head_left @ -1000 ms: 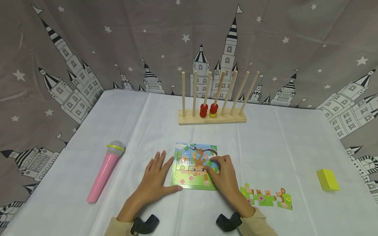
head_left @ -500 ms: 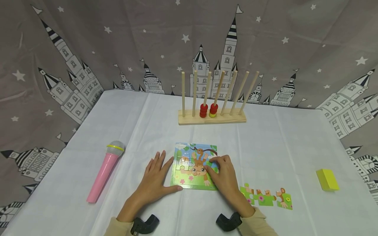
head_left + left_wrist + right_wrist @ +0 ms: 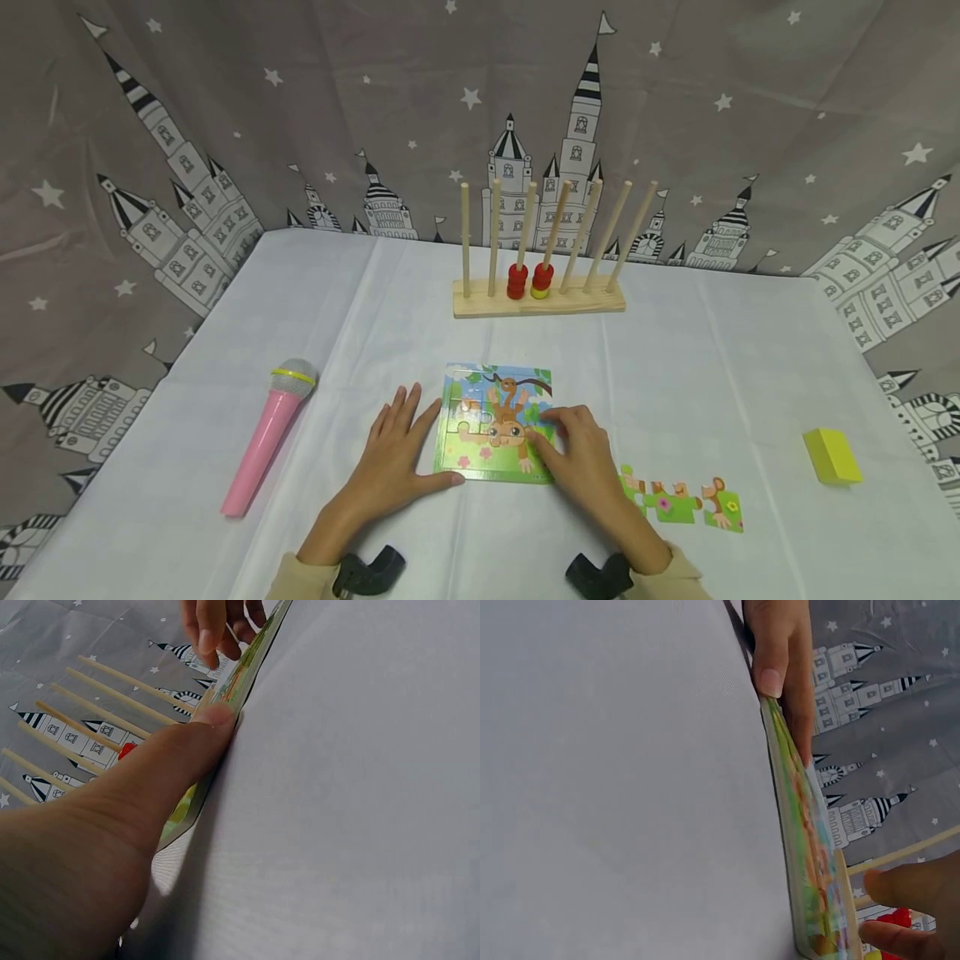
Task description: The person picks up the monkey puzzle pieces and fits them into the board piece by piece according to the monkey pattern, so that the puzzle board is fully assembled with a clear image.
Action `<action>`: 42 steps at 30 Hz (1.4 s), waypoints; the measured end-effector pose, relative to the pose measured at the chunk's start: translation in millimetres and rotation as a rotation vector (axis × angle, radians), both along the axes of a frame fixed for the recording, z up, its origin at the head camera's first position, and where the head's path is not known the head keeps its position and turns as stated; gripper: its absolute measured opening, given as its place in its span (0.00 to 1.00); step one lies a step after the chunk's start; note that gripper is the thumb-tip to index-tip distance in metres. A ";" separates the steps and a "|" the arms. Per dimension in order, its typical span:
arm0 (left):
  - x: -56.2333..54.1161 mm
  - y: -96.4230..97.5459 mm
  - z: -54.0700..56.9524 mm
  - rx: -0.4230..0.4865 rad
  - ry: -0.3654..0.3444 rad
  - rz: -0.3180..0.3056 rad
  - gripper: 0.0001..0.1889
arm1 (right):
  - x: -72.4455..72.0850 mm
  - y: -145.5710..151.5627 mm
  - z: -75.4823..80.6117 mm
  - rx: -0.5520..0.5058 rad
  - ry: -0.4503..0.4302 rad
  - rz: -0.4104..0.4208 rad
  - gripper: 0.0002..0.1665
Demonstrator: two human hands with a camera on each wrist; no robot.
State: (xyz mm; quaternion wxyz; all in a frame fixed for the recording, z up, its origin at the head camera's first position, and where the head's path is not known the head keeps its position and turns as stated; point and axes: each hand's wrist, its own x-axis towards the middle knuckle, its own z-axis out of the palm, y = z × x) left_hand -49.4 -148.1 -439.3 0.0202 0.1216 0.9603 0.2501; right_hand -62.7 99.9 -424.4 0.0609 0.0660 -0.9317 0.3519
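Note:
A square jigsaw puzzle point(image 3: 487, 476) with a monkey hanging from a branch lies in front of me in the head view. My left hand point(image 3: 390, 467) rests at its left side with fingers spread, the thumb touching the lower left corner. At the puzzle's right edge is my right hand point(image 3: 585, 458), its thumb and index finger apart over the picture. The right wrist view shows nothing between that thumb and finger point(image 3: 907, 889). Loose jigsaw pieces lie beside the right forearm: a flower piece point(image 3: 673, 507), a monkey's ear piece point(image 3: 723, 507) and one partly hidden point(image 3: 632, 482).
A wooden peg abacus point(image 3: 540, 305) with red and yellow beads stands behind the puzzle. A pink toy microphone point(image 3: 262, 450) lies on the left and a yellow block point(image 3: 832, 457) on the right. White cloth point(image 3: 750, 358) covers the table, before a grey castle-print curtain point(image 3: 405, 100).
My right hand has drawn back a little to the right and down, its fingertips coming away from the middle of the puzzle. The left hand has stayed in place.

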 end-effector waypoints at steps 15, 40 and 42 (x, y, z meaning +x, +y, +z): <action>-0.7 0.4 2.0 -0.005 -0.018 0.006 0.52 | 18.6 51.4 17.3 0.181 -0.148 -0.030 0.17; 0.1 0.7 0.3 -0.009 -0.016 0.008 0.52 | 38.0 104.3 21.5 0.257 -0.178 -0.005 0.32; 0.1 0.8 0.5 -0.008 -0.018 0.008 0.52 | 40.3 105.0 20.8 0.272 -0.197 -0.013 0.34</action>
